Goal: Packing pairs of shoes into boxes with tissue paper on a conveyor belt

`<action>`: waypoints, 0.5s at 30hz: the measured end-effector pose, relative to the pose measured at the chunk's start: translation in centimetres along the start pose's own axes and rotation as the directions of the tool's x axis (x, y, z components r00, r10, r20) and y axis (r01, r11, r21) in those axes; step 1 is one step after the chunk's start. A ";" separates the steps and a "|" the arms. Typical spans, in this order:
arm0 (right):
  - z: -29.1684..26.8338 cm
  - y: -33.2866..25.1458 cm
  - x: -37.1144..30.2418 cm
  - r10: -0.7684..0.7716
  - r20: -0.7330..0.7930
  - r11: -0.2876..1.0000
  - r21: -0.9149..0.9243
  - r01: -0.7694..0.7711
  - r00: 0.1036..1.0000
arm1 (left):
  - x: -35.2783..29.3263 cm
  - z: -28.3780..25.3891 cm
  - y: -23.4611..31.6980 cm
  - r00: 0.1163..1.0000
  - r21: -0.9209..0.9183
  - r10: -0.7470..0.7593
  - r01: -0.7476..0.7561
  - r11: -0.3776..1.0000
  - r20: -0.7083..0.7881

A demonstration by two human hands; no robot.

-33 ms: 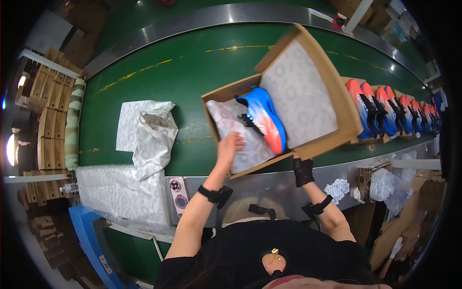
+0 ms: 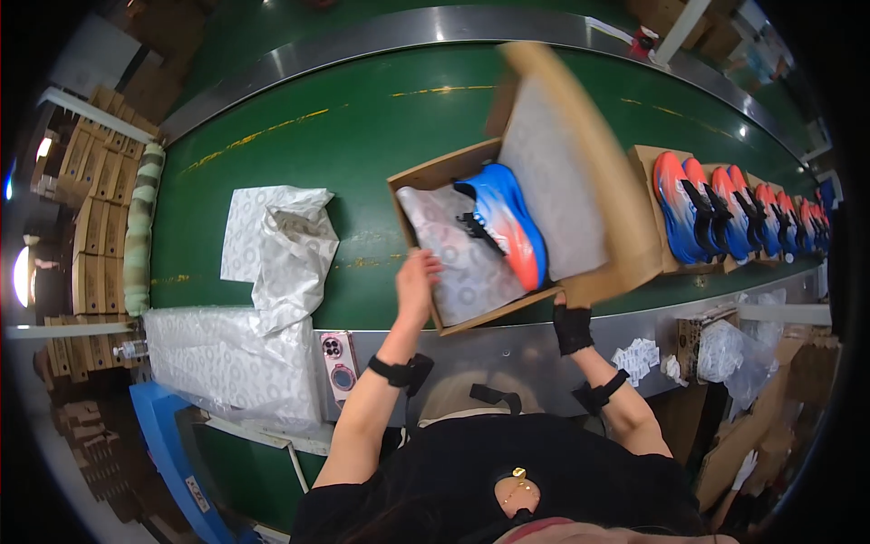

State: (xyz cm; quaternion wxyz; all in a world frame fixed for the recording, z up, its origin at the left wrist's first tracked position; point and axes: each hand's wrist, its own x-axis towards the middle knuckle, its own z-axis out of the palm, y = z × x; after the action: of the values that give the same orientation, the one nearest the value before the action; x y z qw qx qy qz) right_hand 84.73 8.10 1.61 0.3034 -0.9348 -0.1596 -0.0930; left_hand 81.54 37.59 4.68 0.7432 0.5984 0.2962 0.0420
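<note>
A cardboard shoebox [image 2: 441,172] sits tilted in front of me, its hinged lid [image 2: 625,208] raised on the right and blurred by motion. Inside, a blue, white and coral running shoe [image 2: 507,218] with black laces lies on its side against printed white tissue paper [image 2: 462,263]. Whether a second shoe lies under the paper is hidden. My left hand [image 2: 417,283] is at the box's left wall, fingers curled over the rim. In a black fingerless glove, my right hand [image 2: 572,326] grips the near corner of the lid.
Crumpled tissue paper [image 2: 294,245] lies left on the green conveyor belt [image 2: 362,127]. A wrapped paper stack [image 2: 231,363] and a pink phone [image 2: 339,364] are nearer me. Several matching shoes [image 2: 689,204] line up in boxes at right. White paper scraps [image 2: 636,361] lie on the metal edge.
The lid has swung leftward, toward the box's opening. My left hand has moved off the tissue paper to the box's left wall. The box has shifted slightly right.
</note>
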 end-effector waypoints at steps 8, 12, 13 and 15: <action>-0.6 -2.7 -1.0 -0.077 0.400 0.955 -0.235 0.183 0.913 | 0.1 -3.7 -5.0 0.994 0.601 0.108 -0.081 0.795 -0.009; -1.5 -3.4 -0.6 -0.014 0.461 0.963 -0.233 0.136 0.887 | -0.3 -3.6 -3.6 0.999 0.425 0.035 -0.021 0.905 -0.027; -1.9 -3.9 -0.3 0.001 0.467 0.970 -0.216 0.112 0.884 | -0.5 -3.6 -3.1 0.999 0.426 0.036 -0.020 0.905 -0.030; -2.4 -4.6 0.2 -0.093 0.420 0.969 -0.170 0.178 0.903 | -0.9 -3.4 -1.8 0.985 -0.253 -0.135 0.157 0.955 0.104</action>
State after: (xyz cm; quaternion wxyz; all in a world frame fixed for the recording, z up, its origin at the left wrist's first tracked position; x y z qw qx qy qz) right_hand 83.05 10.25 6.06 0.1587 -0.9462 -0.2739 0.0675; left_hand 78.60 39.63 3.03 0.8284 0.4735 0.2993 -0.0004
